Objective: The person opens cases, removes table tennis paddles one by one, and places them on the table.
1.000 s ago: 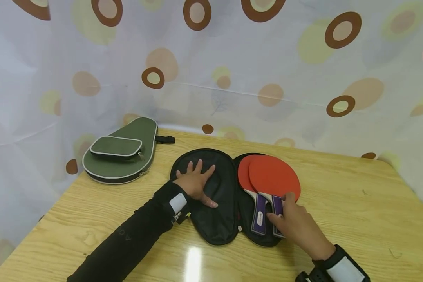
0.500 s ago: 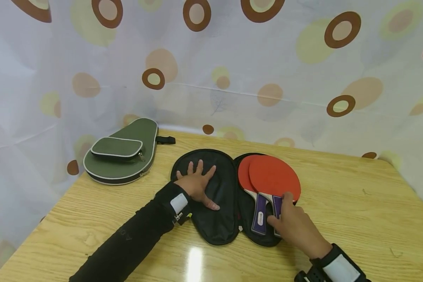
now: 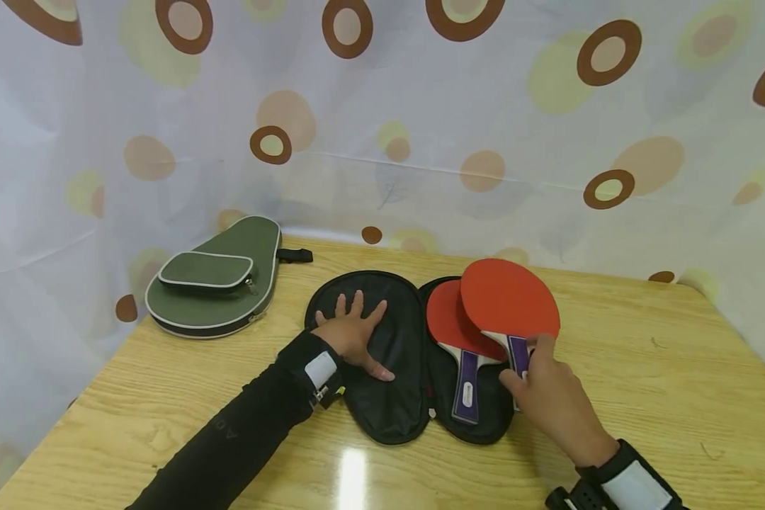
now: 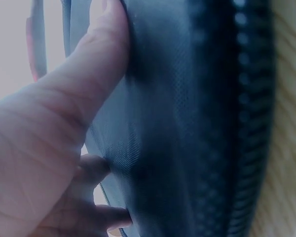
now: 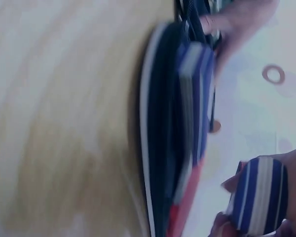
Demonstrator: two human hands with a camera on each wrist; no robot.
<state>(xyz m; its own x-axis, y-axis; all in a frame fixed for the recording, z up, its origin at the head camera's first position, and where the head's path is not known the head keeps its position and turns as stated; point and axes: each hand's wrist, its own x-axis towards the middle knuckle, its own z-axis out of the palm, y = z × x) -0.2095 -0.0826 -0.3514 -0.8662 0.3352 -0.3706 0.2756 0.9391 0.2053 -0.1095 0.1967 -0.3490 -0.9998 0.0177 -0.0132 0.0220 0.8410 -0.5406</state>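
Note:
A black zip case (image 3: 382,418) lies unfolded on the wooden table. My left hand (image 3: 350,334) presses flat on its left half, fingers spread; the left wrist view shows the thumb and fingertips against the black fabric (image 4: 158,123). On the right half lies one red table tennis bat (image 3: 446,312) with a purple handle. My right hand (image 3: 545,389) grips a second red table tennis bat (image 3: 510,297) by its purple handle, tilted above the first one and partly overlapping it. In the right wrist view, the striped handle end (image 5: 260,195) shows between the fingers, apart from the case.
At the back left lies a green bat case (image 3: 213,308) with white piping, a small front pocket and a black strap (image 3: 295,256). A patterned curtain (image 3: 421,106) hangs behind the table (image 3: 644,397), whose bare wood extends to the right.
My right hand has raised the upper bat and shifted it a little rightward, uncovering more of the bat below. My left hand stays spread on the case.

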